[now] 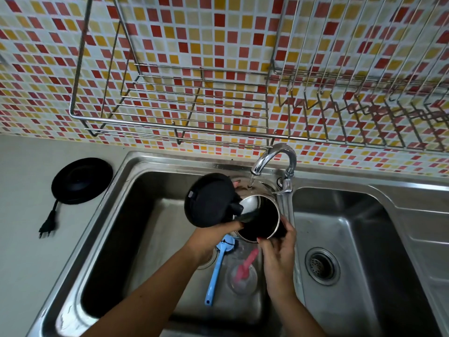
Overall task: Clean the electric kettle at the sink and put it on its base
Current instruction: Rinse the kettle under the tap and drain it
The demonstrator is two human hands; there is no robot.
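The kettle [260,220] is at mid-frame, over the left basin of the sink [145,166], lid [209,203] swung open, with water from the tap [274,156] running at its mouth. The right hand [279,249] grips its body. The left hand [218,232], mostly hidden behind the lid, seems to grip the handle side. Rinsing looks underway. The base [81,180] waits at the left on the desk [24,239], so emptying and placing remain.
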